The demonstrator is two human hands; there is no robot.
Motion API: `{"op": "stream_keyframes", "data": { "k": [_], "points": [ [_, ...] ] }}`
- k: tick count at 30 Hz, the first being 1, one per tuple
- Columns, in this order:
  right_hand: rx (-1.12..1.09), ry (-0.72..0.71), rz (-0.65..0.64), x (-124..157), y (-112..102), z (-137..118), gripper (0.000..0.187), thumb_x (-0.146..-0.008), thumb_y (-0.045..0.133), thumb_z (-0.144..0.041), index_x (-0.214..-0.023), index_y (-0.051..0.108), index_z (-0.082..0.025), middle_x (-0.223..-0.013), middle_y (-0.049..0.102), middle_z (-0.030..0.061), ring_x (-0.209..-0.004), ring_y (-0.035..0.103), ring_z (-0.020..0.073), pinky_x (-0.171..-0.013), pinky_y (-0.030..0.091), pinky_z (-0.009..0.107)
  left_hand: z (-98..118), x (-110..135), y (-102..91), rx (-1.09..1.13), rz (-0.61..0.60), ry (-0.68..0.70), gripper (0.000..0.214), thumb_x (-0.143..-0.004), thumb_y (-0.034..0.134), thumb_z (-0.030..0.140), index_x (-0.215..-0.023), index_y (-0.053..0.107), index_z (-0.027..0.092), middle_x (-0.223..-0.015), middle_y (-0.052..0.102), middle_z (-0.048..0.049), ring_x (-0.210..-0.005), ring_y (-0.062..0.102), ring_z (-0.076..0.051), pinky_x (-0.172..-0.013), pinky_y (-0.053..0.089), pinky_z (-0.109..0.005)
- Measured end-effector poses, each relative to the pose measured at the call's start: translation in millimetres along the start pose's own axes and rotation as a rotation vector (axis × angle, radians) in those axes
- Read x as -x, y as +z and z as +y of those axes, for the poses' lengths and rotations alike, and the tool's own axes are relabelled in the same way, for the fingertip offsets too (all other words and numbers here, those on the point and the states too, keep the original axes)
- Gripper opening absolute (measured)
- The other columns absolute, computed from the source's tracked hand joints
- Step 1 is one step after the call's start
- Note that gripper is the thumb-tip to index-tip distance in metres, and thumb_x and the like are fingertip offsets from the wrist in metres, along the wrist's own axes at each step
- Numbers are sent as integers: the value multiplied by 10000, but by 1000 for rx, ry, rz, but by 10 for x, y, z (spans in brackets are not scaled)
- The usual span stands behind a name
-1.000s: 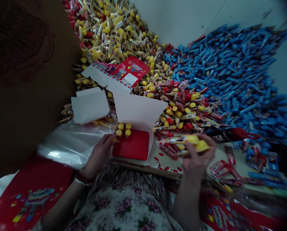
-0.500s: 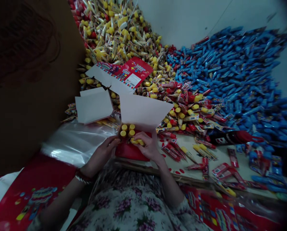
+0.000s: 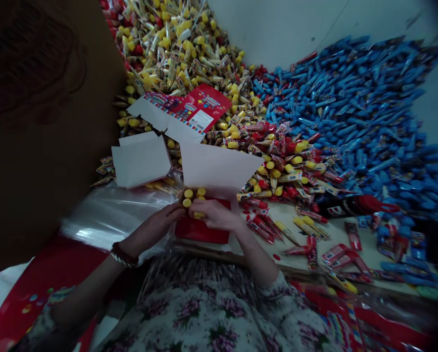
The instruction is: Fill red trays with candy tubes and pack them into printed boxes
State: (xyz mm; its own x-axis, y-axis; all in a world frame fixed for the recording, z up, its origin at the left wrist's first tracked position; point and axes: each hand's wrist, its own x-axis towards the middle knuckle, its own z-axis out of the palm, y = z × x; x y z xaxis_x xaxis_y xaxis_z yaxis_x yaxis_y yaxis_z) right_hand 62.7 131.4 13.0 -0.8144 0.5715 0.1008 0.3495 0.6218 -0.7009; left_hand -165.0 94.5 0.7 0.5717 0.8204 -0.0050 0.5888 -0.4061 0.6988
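In front of me stands a small red carton box (image 3: 202,233) with its white lid flap (image 3: 217,166) raised at the back. Several tubes with yellow caps (image 3: 188,194) stand upright in its left part. My right hand (image 3: 213,215) is closed on yellow-capped tubes (image 3: 200,214) over the box, beside the standing ones; its fingers hide part of them. At the box's left wall, my left hand (image 3: 165,221) grips the edge with its fingertips next to the caps.
Behind the box lie heaps of yellow-capped tubes (image 3: 182,63) and blue tubes (image 3: 351,107). Flattened red cartons (image 3: 208,105) and an open white carton (image 3: 142,159) rest on the pile. A large brown cardboard box (image 3: 50,146) blocks the left. Loose red tubes (image 3: 261,230) and a dark bottle (image 3: 341,208) lie rightward.
My right hand has moved left and slightly up with the yellow-capped tubes, closer to the standing ones. My left hand stays at the box's left edge. The view has shifted slightly.
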Motion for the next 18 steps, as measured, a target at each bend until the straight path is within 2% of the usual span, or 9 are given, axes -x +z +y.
{"op": "stream_keyframes", "data": {
  "k": [3, 7, 10, 12, 15, 18],
  "points": [
    [8, 15, 7, -54, 50, 38, 334, -704, 462, 61, -897, 560, -193, -942, 588, 20, -847, 537, 153, -728, 412, 236, 26, 79, 100, -65, 17, 45, 433, -866, 333, 106, -1226, 554, 204, -1295, 551, -57, -1174, 528, -170, -1010, 447, -343],
    [-50, 61, 194, 48, 244, 46, 253, -824, 466, -17, -973, 566, -196, -1021, 604, 46, -941, 567, 159, -808, 457, 266, 7, 188, 252, -176, 64, -5, 455, -828, 364, 66, -1226, 545, 192, -1280, 556, -77, -1152, 544, -193, -977, 479, -358],
    [-184, 38, 508, 166, 437, -20, 127, -891, 510, -156, -991, 572, -205, -1101, 612, 64, -1056, 572, 158, -913, 461, 307, -72, 196, 332, -236, 99, -18, 466, -813, 370, 47, -1230, 532, 178, -1264, 553, -107, -1114, 565, -197, -933, 507, -360],
    [-243, 80, 747, 226, 545, -98, 98, -875, 574, -230, -971, 581, -215, -1058, 636, 56, -1031, 593, 159, -920, 468, 325, -110, 161, 362, -273, 100, 15, 443, -822, 401, 64, -1235, 520, 171, -1260, 549, -118, -1112, 563, -205, -943, 500, -371],
    [-250, 292, 1075, 310, 637, -207, 128, -823, 643, -294, -895, 578, -210, -870, 633, 16, -842, 614, 149, -806, 499, 302, -102, 82, 383, -374, 83, 37, 390, -827, 446, 86, -1195, 546, 170, -1225, 569, -124, -1081, 564, -244, -927, 500, -419],
    [-319, 539, 1344, 517, 594, -228, 187, -834, 609, -370, -855, 531, -202, -688, 543, -47, -592, 542, 105, -608, 469, 237, -55, 26, 405, -428, 114, 22, 419, -836, 419, 66, -1227, 533, 164, -1206, 568, -139, -1076, 557, -272, -899, 502, -451]
  ]
}}
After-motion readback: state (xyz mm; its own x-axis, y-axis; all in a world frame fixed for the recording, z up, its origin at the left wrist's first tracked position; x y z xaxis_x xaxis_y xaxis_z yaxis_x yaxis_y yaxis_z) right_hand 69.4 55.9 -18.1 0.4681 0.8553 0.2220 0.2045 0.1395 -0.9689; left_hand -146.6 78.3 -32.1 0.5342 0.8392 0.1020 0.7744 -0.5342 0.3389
